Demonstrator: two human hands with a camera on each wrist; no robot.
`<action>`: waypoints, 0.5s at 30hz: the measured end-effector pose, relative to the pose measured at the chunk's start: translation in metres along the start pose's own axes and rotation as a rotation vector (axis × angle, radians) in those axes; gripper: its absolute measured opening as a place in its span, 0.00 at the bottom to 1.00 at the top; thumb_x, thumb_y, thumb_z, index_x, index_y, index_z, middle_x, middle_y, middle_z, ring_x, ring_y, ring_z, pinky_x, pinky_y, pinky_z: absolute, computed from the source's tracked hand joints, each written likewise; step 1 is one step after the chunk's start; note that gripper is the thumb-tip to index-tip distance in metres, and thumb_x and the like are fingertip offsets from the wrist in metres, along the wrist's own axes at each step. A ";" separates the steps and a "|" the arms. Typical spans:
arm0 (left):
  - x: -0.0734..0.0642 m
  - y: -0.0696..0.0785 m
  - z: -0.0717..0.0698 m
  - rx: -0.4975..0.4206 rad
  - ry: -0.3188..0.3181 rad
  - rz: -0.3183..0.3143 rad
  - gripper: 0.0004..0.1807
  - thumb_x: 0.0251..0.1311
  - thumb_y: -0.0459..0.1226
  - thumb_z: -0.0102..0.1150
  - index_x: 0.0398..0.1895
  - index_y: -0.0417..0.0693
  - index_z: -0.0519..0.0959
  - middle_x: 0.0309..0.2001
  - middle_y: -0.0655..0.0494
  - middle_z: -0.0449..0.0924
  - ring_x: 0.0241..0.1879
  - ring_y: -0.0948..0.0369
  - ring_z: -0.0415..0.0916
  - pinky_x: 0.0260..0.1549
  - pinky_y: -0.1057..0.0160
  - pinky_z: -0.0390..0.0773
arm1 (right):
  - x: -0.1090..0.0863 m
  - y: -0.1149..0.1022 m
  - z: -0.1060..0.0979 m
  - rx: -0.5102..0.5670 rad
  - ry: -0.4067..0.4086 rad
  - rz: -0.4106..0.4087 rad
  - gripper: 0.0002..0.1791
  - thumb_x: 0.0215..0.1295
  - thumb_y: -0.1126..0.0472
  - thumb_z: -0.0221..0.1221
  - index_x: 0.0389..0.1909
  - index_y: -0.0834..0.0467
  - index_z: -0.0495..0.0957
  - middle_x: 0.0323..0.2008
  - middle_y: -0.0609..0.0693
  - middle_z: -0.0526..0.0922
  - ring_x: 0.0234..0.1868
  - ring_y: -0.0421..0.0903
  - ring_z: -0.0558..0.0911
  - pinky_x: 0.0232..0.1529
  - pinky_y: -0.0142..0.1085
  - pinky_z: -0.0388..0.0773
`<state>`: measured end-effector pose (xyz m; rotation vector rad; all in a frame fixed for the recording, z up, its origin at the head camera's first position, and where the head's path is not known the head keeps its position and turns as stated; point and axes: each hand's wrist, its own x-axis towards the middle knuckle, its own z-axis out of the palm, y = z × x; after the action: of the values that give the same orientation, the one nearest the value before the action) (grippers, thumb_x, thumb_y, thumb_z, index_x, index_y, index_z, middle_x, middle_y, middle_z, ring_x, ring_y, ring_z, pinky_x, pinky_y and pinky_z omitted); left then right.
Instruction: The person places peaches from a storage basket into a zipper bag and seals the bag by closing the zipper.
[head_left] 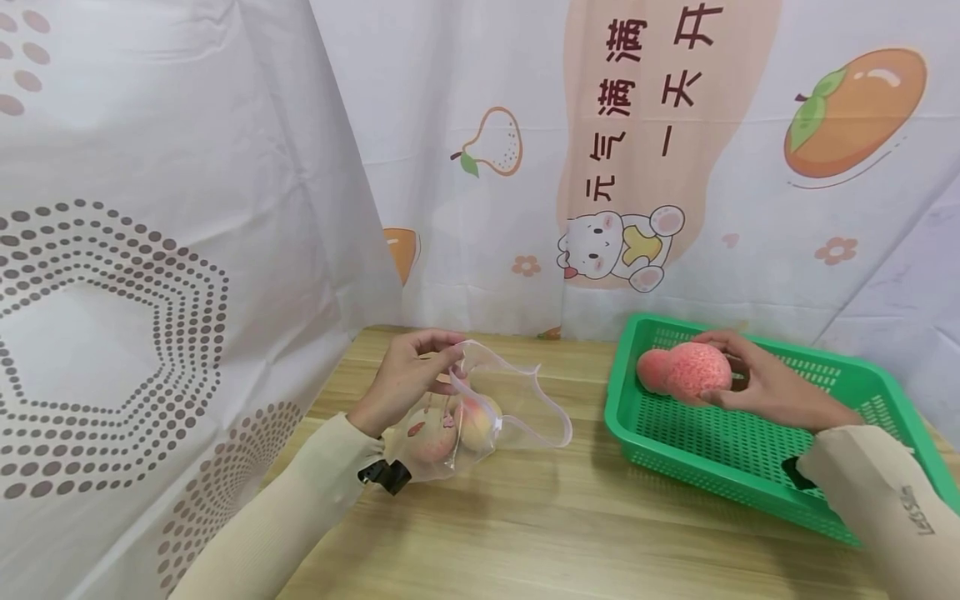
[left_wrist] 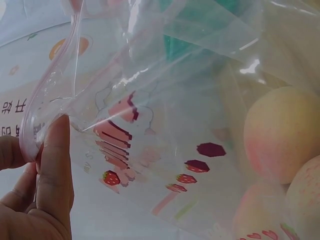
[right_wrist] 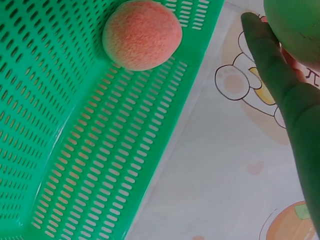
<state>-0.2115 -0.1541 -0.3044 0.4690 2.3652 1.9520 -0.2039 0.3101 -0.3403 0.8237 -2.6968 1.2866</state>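
My left hand (head_left: 411, 375) pinches the pink-edged rim of a clear zip bag (head_left: 536, 412) between thumb and fingers. The mouth of the bag gapes to the right. Inside lie yellow-pink peaches (left_wrist: 281, 135); three show in the left wrist view, one partly hidden. At the right, my right hand (head_left: 776, 385) grips a pinkish-red peach (head_left: 697, 373) over the green basket (head_left: 738, 442). A second pinkish peach (right_wrist: 142, 35) rests inside, against the basket's end. In the right wrist view only part of the held peach (right_wrist: 297, 30) shows, tinted green.
A wooden table (head_left: 517, 525) carries the bag on the left and the basket on the right, with a gap between them. Behind hangs a printed white cloth (head_left: 465, 75); another patterned cloth (head_left: 150, 167) closes off the left side.
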 end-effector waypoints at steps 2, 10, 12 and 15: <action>0.000 0.000 0.000 0.002 -0.001 0.002 0.15 0.70 0.34 0.59 0.53 0.30 0.79 0.33 0.48 0.79 0.32 0.60 0.82 0.29 0.61 0.87 | 0.000 -0.001 0.001 0.001 0.004 -0.008 0.34 0.62 0.71 0.65 0.67 0.59 0.61 0.56 0.41 0.71 0.51 0.31 0.76 0.36 0.34 0.84; 0.000 0.000 0.001 0.008 0.001 -0.001 0.14 0.70 0.34 0.58 0.53 0.32 0.79 0.33 0.47 0.79 0.32 0.60 0.82 0.29 0.61 0.87 | 0.000 -0.005 0.000 -0.008 0.020 -0.035 0.37 0.60 0.72 0.66 0.68 0.59 0.61 0.57 0.40 0.71 0.51 0.33 0.76 0.38 0.31 0.83; 0.001 0.000 0.001 0.010 0.001 -0.003 0.14 0.71 0.33 0.58 0.53 0.31 0.79 0.33 0.47 0.79 0.32 0.60 0.82 0.29 0.61 0.87 | 0.000 -0.006 -0.001 -0.005 0.024 -0.037 0.37 0.60 0.72 0.66 0.68 0.60 0.60 0.57 0.40 0.71 0.51 0.34 0.76 0.38 0.31 0.83; 0.000 0.000 0.001 0.013 0.003 -0.003 0.15 0.71 0.33 0.57 0.54 0.30 0.78 0.34 0.47 0.79 0.32 0.60 0.82 0.29 0.61 0.87 | 0.000 -0.008 -0.002 -0.003 0.028 -0.032 0.37 0.60 0.72 0.66 0.68 0.60 0.60 0.57 0.41 0.71 0.51 0.34 0.76 0.39 0.30 0.83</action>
<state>-0.2116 -0.1526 -0.3044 0.4629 2.3803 1.9381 -0.2011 0.3078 -0.3333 0.8386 -2.6523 1.2775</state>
